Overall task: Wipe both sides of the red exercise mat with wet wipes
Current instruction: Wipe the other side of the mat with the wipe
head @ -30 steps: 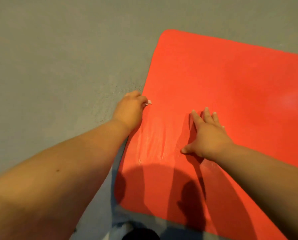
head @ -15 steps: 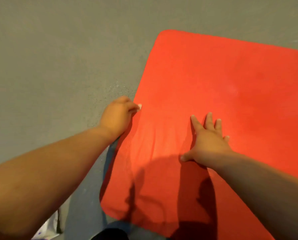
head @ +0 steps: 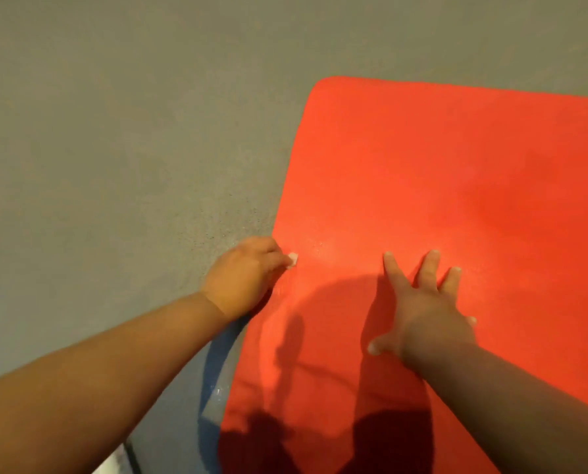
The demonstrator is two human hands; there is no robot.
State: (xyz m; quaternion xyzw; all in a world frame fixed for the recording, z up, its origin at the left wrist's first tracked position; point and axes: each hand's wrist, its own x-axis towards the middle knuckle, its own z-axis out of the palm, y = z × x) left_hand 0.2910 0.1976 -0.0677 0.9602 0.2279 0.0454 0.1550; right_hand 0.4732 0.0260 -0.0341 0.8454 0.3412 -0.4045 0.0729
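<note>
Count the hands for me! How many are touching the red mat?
2. The left hand is at the left edge of the mat, gripping a small white wipe. The right hand lies flat on the mat nearer the middle, fingers spread. No other hands show.

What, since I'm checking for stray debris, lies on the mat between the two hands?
In the head view, only bare red mat, partly in shadow, lies between the left hand, which pinches a white wipe, and the flat right hand.

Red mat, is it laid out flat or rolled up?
Laid out flat: the red mat lies open on the grey floor, corner and edges showing, right hand spread on top.
</note>
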